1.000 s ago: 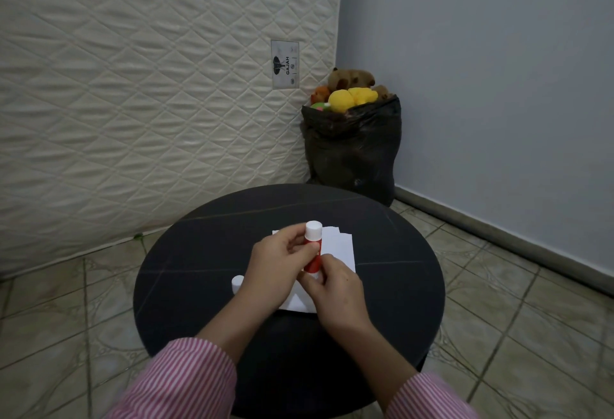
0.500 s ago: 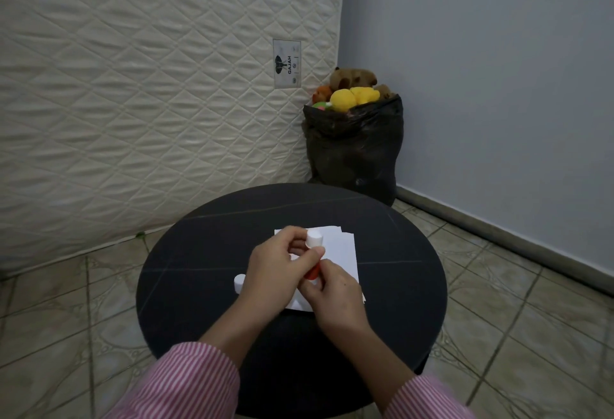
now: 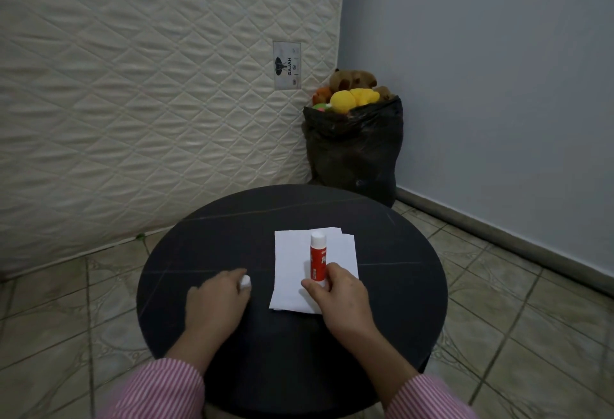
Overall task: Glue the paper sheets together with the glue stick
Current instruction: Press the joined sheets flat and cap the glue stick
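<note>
On round black table (image 3: 382, 335) by tiled floor (image 3: 531, 302), right hand (image 3: 339, 295) fingers pinching glue stick (image 3: 318, 257), left hand (image 3: 217, 302) gripping cap (image 3: 245, 281).

so it's a round black table (image 3: 232, 219), dark top with a few thin pale lines running across it; it sits on a tiled floor (image 3: 498, 285) in beige-green squares; right in the middle of the top there's a small stack of white paper sheets (image 3: 292, 259), edges not quite lined up so a second sheet peeks out at the far and right side; a red and white glue stick (image 3: 318, 257) stands on the sheets; just left of the paper, on the bare top, a little white cap (image 3: 245, 281); out on the floor past the table, a black bag (image 3: 354, 153) stuffed with plush toys
</note>
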